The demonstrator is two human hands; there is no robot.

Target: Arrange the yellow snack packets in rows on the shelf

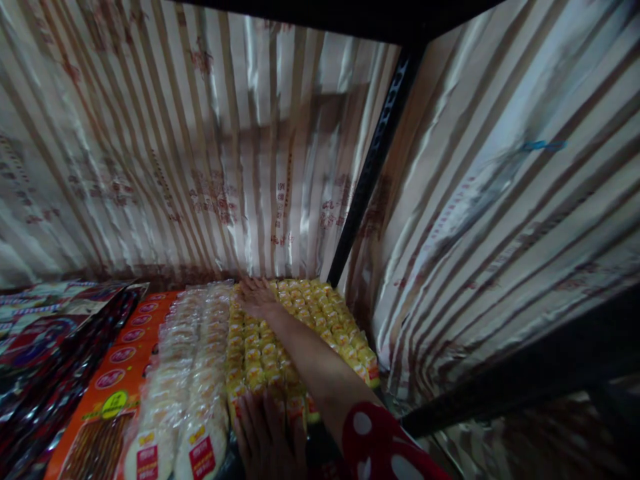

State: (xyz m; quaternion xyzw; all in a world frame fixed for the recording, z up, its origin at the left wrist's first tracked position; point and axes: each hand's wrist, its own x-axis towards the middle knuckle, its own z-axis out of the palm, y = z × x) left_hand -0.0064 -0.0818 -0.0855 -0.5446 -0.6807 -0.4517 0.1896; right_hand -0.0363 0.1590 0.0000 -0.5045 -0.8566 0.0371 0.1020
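Rows of small yellow-wrapped snack packs (pixel 310 307) stand close together on a shelf. My right hand (pixel 256 298) reaches over them and lies flat at the back left corner of the rows, its fingers stretched out. In front, my left hand (pixel 270 433) is raised with its fingers apart, against or very near the front of the yellow packs. Neither hand grips anything. Just left of both hands are two long rows of round, pale crackers in clear wrappers (pixel 200 373), with red labels at the front.
Orange snack packets (pixel 120 353) stand left of the crackers, and dark shiny bags (pixel 50 340) fill the far left. Striped plastic sheeting (pixel 280 167) hangs behind and at right. A black perforated post (pixel 373 160) rises at the back corner; a dark rail (pixel 520 360) crosses at right.
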